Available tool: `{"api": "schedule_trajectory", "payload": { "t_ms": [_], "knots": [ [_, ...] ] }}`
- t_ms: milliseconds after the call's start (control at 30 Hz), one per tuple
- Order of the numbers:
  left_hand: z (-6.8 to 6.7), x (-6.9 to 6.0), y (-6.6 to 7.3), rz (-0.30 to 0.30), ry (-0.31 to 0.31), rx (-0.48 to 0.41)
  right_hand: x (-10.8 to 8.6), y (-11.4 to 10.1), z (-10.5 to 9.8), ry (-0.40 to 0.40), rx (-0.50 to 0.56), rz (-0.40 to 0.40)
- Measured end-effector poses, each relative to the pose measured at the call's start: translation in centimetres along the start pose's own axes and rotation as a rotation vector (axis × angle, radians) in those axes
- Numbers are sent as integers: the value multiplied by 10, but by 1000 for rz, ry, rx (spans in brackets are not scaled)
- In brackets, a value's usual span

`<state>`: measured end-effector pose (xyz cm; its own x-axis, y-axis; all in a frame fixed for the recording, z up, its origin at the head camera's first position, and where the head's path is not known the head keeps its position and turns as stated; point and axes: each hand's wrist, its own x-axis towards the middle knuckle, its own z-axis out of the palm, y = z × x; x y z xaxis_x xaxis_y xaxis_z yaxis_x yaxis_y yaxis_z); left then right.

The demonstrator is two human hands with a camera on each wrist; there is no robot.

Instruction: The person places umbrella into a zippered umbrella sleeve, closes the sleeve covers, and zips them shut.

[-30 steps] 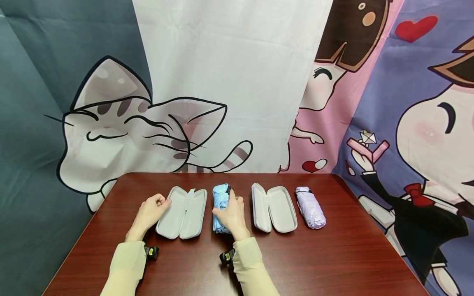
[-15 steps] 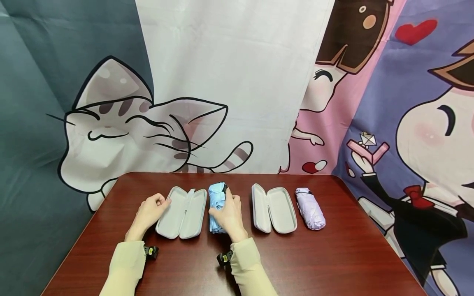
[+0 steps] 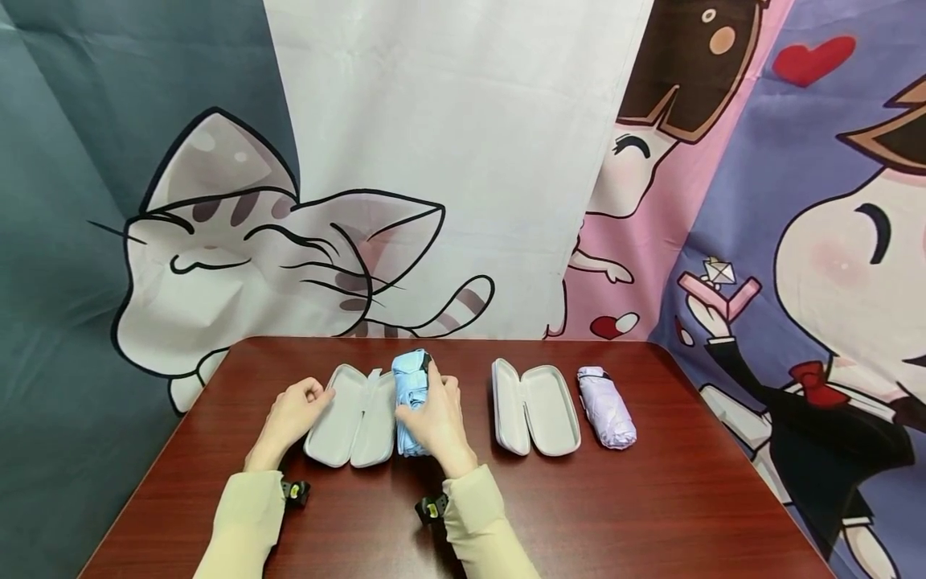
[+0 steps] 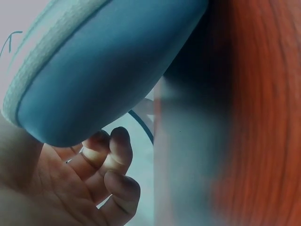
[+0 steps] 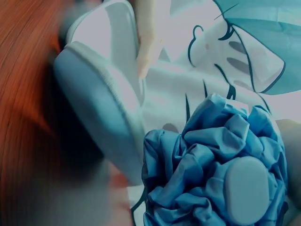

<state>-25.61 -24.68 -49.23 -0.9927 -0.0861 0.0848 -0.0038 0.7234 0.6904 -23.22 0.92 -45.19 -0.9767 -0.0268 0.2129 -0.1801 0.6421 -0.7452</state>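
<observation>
My right hand (image 3: 437,416) grips a light-blue folded umbrella (image 3: 411,379) by its sides, thumb on the left. The umbrella stands over the right edge of an open light-grey zip case (image 3: 347,418); whether they touch cannot be told. In the right wrist view, the umbrella (image 5: 188,174) shows its gathered cloth and oval end cap, beside the case (image 5: 99,103). At the case's left rim, my left hand (image 3: 292,414) holds the edge, thumb toward the inside. Curled fingers lie by the case's outer shell (image 4: 108,75) in the left wrist view; the thumb is hidden there.
A second open grey case (image 3: 551,410) lies to the right, with a lilac folded umbrella (image 3: 606,408) beyond it. Everything is on a dark red wooden table (image 3: 622,507). A printed cartoon curtain (image 3: 448,161) hangs behind the table's far edge.
My right hand has moved left with the blue umbrella, from between the two cases to the right edge of the left case. The left hand has stayed at the left case's rim.
</observation>
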Motion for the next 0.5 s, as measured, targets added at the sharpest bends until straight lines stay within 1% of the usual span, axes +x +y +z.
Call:
{"api": "schedule_trajectory", "payload": {
  "t_ms": [167,333,500],
  "knots": [
    [-1,1,1,-4,0,9,-2,-12,0,-15,18,-9],
    [0,2,1,0,17,27,-3,-23,6,-40,22,-13],
    [3,2,0,-11,14,23,-2,-36,14,-68,28,-9]
  ]
}}
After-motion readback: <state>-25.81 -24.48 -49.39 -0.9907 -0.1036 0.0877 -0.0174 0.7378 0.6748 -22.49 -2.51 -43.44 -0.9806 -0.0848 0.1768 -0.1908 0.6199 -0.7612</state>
